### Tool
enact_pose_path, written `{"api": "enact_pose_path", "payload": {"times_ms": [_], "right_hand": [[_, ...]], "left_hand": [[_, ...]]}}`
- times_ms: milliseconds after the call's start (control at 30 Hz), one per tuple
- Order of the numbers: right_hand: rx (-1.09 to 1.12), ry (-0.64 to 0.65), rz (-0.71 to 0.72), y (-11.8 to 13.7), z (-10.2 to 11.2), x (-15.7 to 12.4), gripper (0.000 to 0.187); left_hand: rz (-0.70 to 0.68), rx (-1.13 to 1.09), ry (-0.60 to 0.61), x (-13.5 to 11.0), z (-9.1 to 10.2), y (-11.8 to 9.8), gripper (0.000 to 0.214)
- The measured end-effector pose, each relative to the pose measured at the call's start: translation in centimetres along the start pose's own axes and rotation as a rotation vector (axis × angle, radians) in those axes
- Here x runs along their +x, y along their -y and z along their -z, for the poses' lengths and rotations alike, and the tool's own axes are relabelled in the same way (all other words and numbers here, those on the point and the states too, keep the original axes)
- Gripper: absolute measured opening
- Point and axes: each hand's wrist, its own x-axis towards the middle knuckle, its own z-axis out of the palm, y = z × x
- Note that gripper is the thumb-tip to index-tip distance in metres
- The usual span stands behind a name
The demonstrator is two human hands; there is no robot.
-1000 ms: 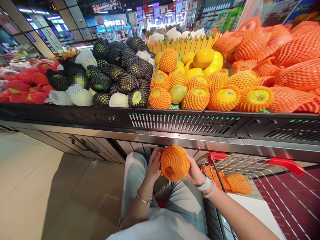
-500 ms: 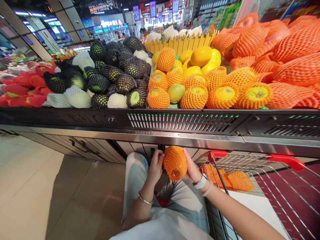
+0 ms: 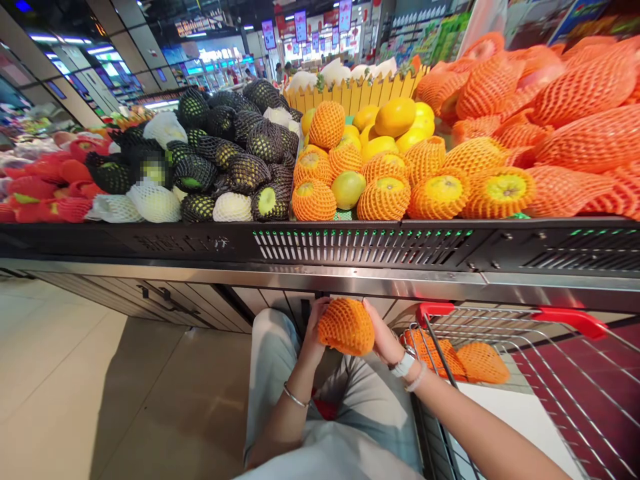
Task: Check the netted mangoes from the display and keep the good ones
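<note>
Both hands hold a fruit in an orange foam net [image 3: 346, 327] in front of my lap, below the display's steel edge. My left hand [image 3: 316, 329] grips its left side, and my right hand [image 3: 383, 340] cups its right side. The fruit's skin is hidden by the netting and my fingers. A white watch and a pale bracelet circle my right wrist, and a thin silver bangle circles my left.
To the right stands a wire shopping cart [image 3: 505, 333] with a red handle, holding two netted orange fruits [image 3: 480, 363] and a white sheet. Ahead, a refrigerated display [image 3: 365, 247] is heaped with netted melons, mangoes and other fruit. Tiled floor lies to the left.
The netted fruit has turned in my hands. Its open net end, which faced down earlier, is now out of sight. My view has shifted slightly.
</note>
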Motion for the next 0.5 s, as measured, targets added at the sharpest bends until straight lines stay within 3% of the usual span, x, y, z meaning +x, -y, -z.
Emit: {"api": "enact_pose_path", "payload": {"times_ms": [100,233,367,433,500], "right_hand": [[-0.173,-0.045,0.123,0.0,0.4,0.3,0.058],[-0.168,-0.047,0.108,0.0,0.3,0.4,0.055],[-0.235,-0.054,0.132,-0.2,0.1,0.4,0.057],[-0.254,-0.075,0.153,-0.4,0.2,0.4,0.059],[-0.262,-0.08,0.129,-0.5,0.3,0.3,0.059]], "left_hand": [[0.063,-0.052,0.023,0.1,-0.1,0.2,0.037],[0.106,-0.083,-0.008,0.6,-0.1,0.3,0.04],[0.186,-0.079,0.147,0.3,0.4,-0.2,0.06],[0.198,-0.071,0.198,0.1,0.9,0.0,0.056],[0.212,-0.089,0.153,0.1,1.5,0.7,0.049]]}}
